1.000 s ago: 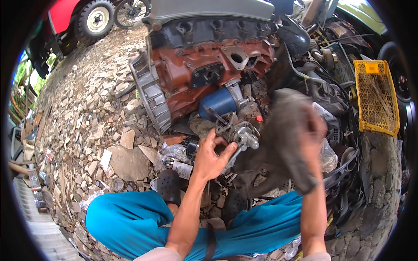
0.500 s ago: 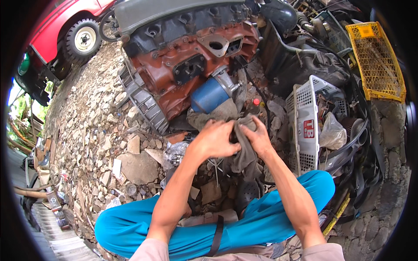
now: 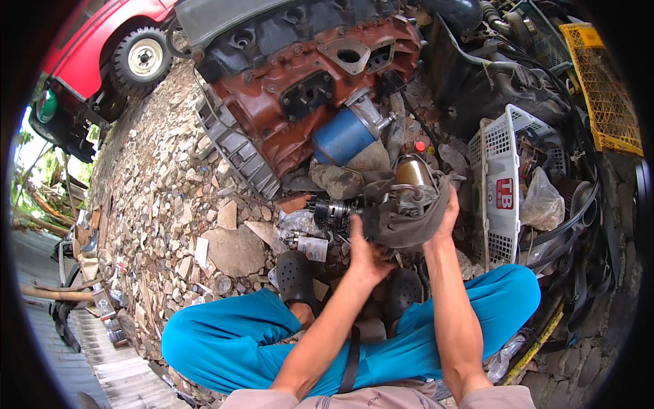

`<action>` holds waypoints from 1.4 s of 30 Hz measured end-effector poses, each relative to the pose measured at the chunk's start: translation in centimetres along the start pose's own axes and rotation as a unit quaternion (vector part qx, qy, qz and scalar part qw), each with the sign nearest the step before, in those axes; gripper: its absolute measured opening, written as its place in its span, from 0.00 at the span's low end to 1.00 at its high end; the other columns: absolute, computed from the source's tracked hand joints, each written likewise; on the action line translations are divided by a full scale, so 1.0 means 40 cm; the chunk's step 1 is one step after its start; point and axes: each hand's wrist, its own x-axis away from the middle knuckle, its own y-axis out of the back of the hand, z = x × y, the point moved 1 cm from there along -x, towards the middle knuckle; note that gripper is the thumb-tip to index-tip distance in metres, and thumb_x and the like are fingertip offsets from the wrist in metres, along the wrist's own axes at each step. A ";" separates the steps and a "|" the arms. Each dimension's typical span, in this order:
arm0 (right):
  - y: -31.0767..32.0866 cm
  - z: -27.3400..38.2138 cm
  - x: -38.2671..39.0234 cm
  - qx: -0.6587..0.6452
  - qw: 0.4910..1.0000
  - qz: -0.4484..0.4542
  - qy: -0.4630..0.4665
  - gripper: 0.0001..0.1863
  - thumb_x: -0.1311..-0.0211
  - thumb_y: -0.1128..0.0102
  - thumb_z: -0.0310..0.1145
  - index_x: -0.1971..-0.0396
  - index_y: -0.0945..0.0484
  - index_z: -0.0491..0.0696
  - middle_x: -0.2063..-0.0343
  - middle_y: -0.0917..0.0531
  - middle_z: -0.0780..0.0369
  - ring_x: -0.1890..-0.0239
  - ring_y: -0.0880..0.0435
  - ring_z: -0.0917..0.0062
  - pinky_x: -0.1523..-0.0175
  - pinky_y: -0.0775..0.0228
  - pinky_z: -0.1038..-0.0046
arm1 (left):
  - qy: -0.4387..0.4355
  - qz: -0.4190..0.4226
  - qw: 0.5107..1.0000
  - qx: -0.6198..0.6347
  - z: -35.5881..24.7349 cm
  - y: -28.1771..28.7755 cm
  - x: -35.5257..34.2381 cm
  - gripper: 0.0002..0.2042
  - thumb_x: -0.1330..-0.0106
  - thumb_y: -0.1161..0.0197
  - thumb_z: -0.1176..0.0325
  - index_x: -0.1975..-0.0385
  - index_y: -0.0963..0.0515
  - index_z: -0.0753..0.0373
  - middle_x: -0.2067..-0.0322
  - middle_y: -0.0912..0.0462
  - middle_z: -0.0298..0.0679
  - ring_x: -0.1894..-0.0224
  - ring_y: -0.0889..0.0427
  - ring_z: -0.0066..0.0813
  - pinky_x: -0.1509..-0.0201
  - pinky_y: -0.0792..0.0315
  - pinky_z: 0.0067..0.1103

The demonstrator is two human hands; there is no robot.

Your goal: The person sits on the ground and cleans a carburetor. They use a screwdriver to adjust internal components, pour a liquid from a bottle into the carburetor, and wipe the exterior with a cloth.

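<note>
My right hand (image 3: 444, 219) grips a dark grey cloth (image 3: 407, 228) from its right side, and the cloth is wrapped under a metal part with a domed, amber-coloured top (image 3: 413, 172). The part's exact kind is unclear. At the cloth's lower left is my left hand (image 3: 368, 258), thumb raised apart from the fingers, which reach beneath the cloth's edge and are partly hidden. Just beyond that thumb lies a black and silver mechanical part (image 3: 332, 208) on the ground. Farther off stands a rust-red engine block (image 3: 255, 112) with a blue canister filter (image 3: 344, 138) on its side.
A white plastic crate (image 3: 496, 198) with parts and a plastic bag stands to the right, a yellow crate (image 3: 603, 88) beyond it. Stones (image 3: 170, 184) cover the ground at left. A red vehicle (image 3: 85, 48) is at far left. A small red cap (image 3: 419, 146) lies near the filter.
Both hands were on the bunched cloth. Now the amber-topped part shows in it, held by the right hand, while the left hand has dropped lower with its thumb spread. The view has shifted slightly.
</note>
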 end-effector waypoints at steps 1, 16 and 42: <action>0.016 -0.015 -0.002 -0.001 1.000 -0.015 -0.003 0.23 0.27 0.59 0.47 0.48 0.24 0.45 0.55 0.17 0.58 0.54 0.17 0.68 0.46 0.24 0.64 | -0.025 0.081 0.996 0.023 0.029 -0.033 0.004 0.39 0.34 0.50 0.33 0.36 0.33 0.63 0.33 0.34 0.46 0.29 0.40 0.43 0.26 0.52 0.46; 0.043 -0.088 0.023 -0.006 1.000 -0.016 -0.016 0.19 0.29 0.56 0.42 0.50 0.24 0.45 0.57 0.17 0.61 0.56 0.18 0.73 0.48 0.24 0.68 | -0.313 -0.087 0.944 0.050 -0.056 0.035 -0.102 0.27 0.28 0.51 0.38 0.63 0.24 0.61 0.63 0.20 0.38 0.57 0.21 0.31 0.50 0.26 0.33; -0.011 0.024 0.051 -0.054 0.992 0.041 -0.106 0.21 0.34 0.54 0.46 0.59 0.19 0.44 0.62 0.15 0.58 0.63 0.15 0.70 0.54 0.19 0.66 | -0.730 0.077 0.534 -0.420 -0.071 -0.077 0.112 0.22 0.50 0.29 0.77 0.54 0.27 0.69 0.54 0.21 0.45 0.52 0.18 0.34 0.47 0.27 0.24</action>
